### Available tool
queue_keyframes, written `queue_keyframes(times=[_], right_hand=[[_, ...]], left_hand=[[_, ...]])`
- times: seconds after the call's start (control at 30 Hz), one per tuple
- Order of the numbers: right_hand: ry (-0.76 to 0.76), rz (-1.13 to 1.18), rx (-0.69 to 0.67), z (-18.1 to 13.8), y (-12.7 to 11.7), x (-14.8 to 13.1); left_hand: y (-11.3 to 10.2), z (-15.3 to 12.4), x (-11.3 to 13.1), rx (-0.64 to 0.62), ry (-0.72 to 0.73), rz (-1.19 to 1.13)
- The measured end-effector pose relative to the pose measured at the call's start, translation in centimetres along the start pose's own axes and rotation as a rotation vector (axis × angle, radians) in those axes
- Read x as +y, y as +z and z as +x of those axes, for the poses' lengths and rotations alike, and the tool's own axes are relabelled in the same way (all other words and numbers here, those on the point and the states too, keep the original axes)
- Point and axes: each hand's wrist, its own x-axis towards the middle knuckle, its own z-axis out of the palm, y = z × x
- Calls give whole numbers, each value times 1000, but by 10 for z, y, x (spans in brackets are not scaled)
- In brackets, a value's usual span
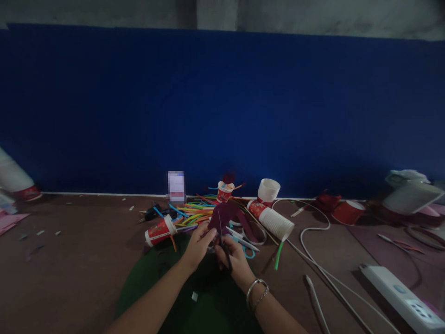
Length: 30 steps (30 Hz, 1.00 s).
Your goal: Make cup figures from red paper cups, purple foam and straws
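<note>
A brown table [79, 269] runs across the whole view, backed by a tall, plain blue panel [222, 106], with a rough grey wall [104, 14] above it; the light is dim. At the far left, a blurred white cup stack [14, 174] with a red end leans down toward the table, near pink paper [12, 222]. Small pale scraps [41, 232] dot the tabletop beside them. Toward the middle, a red paper cup [160, 230] lies on its side, and a pixelated upright rectangle [176, 187] stands near the panel. Colourful thin strips [196, 211] are heaped between there and the hands. A dark green sheet [142, 283] with curved edges spreads beneath the forearms. Just above its far edge, the left hand [199, 243] has its fingers closed on a dark red piece of material [225, 213], which arches up at the centre of the view. The right hand [236, 257], its wrist wearing bracelets [256, 292], has its fingers curled around dark scissors [227, 257] touching that material; how far the blades are parted, I cannot tell. Behind, a small decorated cup [225, 191] stands upright. Further right come a long stack of paper cups [274, 221] lying down, a looping white cable [316, 264], a red cup [348, 212], a purple mat [375, 239] and, at the near right corner, a white power strip [399, 294].
</note>
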Motion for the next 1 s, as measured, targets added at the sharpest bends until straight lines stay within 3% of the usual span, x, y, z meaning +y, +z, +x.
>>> queue_keyframes(times=[0.23,0.47,0.87,1.0], right_hand=[[26,-24,-5,0,0,-3],[25,-10,-4,0,1,-1],[83,46,35,1,2,-7],[97,49,34,1,1,-6]], left_hand=[[-7,7,-3,-34,59,23],[-2,2,-3,78,80,81],[-8,6,-10,-40,55,78],[-12,9,-9,-9,88,150]])
